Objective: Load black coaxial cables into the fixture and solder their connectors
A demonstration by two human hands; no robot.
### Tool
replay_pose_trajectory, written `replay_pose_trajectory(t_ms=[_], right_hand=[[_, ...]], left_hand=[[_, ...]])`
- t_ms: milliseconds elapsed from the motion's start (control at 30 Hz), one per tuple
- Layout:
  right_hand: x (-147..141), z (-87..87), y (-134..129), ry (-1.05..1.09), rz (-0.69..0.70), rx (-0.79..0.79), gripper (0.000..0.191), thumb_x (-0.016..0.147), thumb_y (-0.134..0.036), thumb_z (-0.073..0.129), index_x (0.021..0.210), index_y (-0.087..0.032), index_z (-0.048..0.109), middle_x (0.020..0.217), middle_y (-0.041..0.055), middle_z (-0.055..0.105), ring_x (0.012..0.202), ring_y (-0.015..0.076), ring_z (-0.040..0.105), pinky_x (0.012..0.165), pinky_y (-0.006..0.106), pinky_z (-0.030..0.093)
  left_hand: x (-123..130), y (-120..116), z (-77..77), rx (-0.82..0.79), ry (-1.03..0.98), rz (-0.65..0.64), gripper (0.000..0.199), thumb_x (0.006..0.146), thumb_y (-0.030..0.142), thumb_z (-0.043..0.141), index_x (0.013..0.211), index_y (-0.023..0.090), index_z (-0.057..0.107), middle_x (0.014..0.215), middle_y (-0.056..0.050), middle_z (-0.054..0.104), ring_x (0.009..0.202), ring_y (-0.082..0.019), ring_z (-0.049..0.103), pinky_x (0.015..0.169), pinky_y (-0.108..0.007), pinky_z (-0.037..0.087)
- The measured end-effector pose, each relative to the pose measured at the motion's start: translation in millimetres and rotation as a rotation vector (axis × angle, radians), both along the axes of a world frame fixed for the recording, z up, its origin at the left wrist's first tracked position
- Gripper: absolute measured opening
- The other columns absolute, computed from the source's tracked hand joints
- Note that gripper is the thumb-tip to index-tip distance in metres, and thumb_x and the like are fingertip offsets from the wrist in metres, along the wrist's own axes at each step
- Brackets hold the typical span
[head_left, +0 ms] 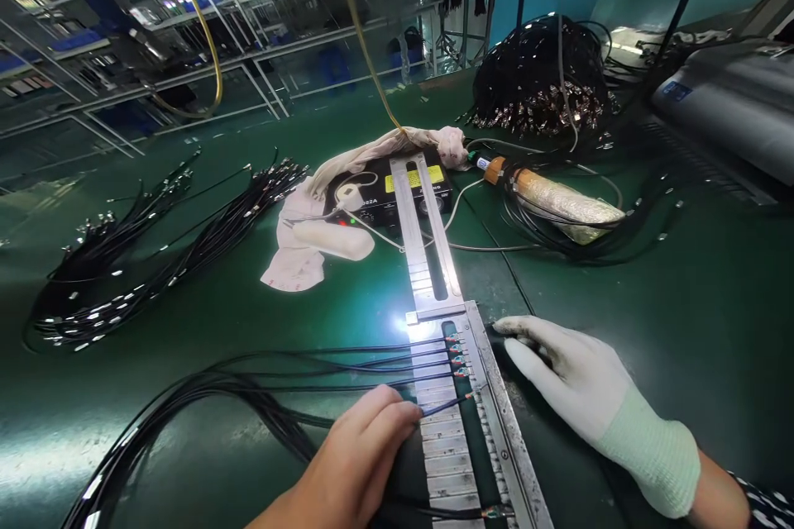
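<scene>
- Pinching a black cable [443, 407] with the left hand [356, 455], fingers closed near its stripped end, right over the slotted metal jig [447, 450].
- Right hand [567, 372], gloved, is around 3 o'clock from the left, just beside the jig's rail [509, 421]. Its thumb and forefinger tips are a little apart; can't make out anything held.
- Progress-wise, four cables [428, 362] lie across the jig at 1 to 2 o'clock from the left fingertips, ends at the rail. Another cable end [495, 512] sits around 5. The pinched one reaches the rail too, but I'd call it not settled while it's held. Can't tell if any are fully done.
- Further out on the green surface [353, 306]: black box [378, 211] at 12, under the jig's far end; cable bundles [229, 223] around 11; foil-wrapped roll [558, 202] between 1 and 2; big cable heap [539, 74] around 1.
</scene>
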State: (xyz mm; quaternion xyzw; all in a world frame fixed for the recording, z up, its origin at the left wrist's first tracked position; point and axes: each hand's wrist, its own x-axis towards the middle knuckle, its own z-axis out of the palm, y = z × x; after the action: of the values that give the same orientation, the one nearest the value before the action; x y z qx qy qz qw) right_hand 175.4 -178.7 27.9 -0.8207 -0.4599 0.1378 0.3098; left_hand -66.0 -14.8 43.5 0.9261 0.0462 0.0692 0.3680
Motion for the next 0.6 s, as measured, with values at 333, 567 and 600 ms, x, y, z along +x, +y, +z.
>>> replay_pose_trajectory(t_ms=[333, 567, 600], right_hand=[[1, -2.8, 0, 0.038, -0.01, -0.018, 0.022, 0.095, -0.043, 0.044, 0.108, -0.036, 0.061, 0.105, -0.0114, 0.068, 0.094, 0.0152, 0.065, 0.08, 0.035, 0.054], [1, -4.2, -1, 0.037, -0.01, -0.021, 0.021, 0.095, -0.042, 0.043, 0.109, -0.039, 0.058, 0.105, -0.0135, 0.067, 0.094, 0.014, 0.065, 0.08, 0.035, 0.054], [1, -4.2, -1, 0.031, -0.007, -0.014, 0.021, 0.095, -0.041, 0.043, 0.109, -0.039, 0.058, 0.105, -0.0135, 0.067, 0.094, 0.0139, 0.065, 0.08, 0.034, 0.054]], left_hand=[[6, 26, 17.8, 0.285, 0.035, -0.109, 0.043, 0.096, 0.007, 0.03, 0.135, 0.016, 0.046, 0.093, -0.008, 0.053, 0.079, -0.015, 0.052, 0.068, -0.025, 0.046], [9, 26, 23.7, 0.444, -0.004, -0.151, 0.039, 0.1, 0.013, 0.028, 0.132, 0.014, 0.049, 0.092, -0.009, 0.056, 0.08, -0.016, 0.054, 0.069, -0.026, 0.048], [10, 26, 23.3, 0.443, -0.012, -0.148, 0.038, 0.1, 0.013, 0.027, 0.131, 0.014, 0.05, 0.093, -0.009, 0.057, 0.08, -0.016, 0.054, 0.07, -0.026, 0.048]])
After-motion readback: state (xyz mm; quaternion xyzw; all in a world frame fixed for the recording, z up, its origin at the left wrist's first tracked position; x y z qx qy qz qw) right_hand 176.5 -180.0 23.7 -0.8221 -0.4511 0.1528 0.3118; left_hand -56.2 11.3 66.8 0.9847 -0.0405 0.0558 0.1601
